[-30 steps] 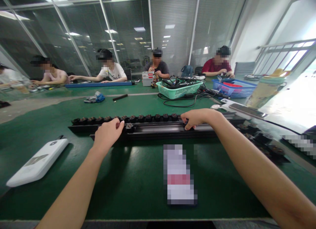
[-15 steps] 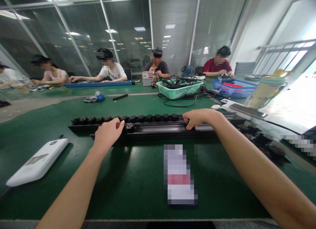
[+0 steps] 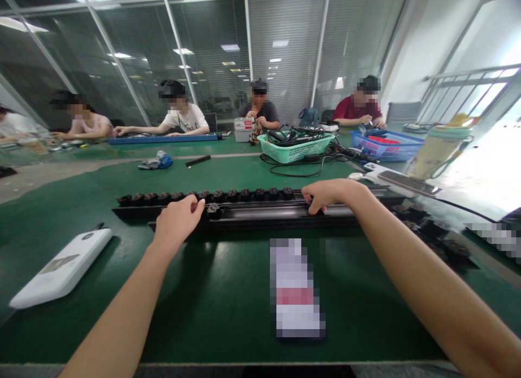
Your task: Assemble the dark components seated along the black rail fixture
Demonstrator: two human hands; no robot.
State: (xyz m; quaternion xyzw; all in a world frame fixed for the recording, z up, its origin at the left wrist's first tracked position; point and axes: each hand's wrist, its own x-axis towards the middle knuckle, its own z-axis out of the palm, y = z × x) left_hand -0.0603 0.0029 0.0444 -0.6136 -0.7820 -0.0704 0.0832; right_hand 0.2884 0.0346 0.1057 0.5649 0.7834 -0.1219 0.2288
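Observation:
A long black channel rail [image 3: 260, 222] lies across the table in front of me, open side up. One black socket module [image 3: 214, 210] sits inside it, just right of my left hand [image 3: 178, 215]. That hand's fingers are curled over the rail's left part; what they grip is hidden. Farther right, my right hand [image 3: 328, 196] reaches down into the channel, thumb and fingers closed on a small dark part, mostly covered by the fingers. Behind runs a second black rail [image 3: 136, 211] with a row of black socket modules [image 3: 245, 195] along it.
A blurred-out phone-shaped object [image 3: 297, 313] lies in front, a white power bank [image 3: 65, 266] at left. More black modules [image 3: 437, 231] lie right. Beyond are a green basket of cables [image 3: 297, 149], a blue basket [image 3: 386, 147], a bottle [image 3: 442, 150] and several seated people.
Both my hands stay practically in place on the near rail. Across the table, the person in the dark shirt has raised a hand toward the face.

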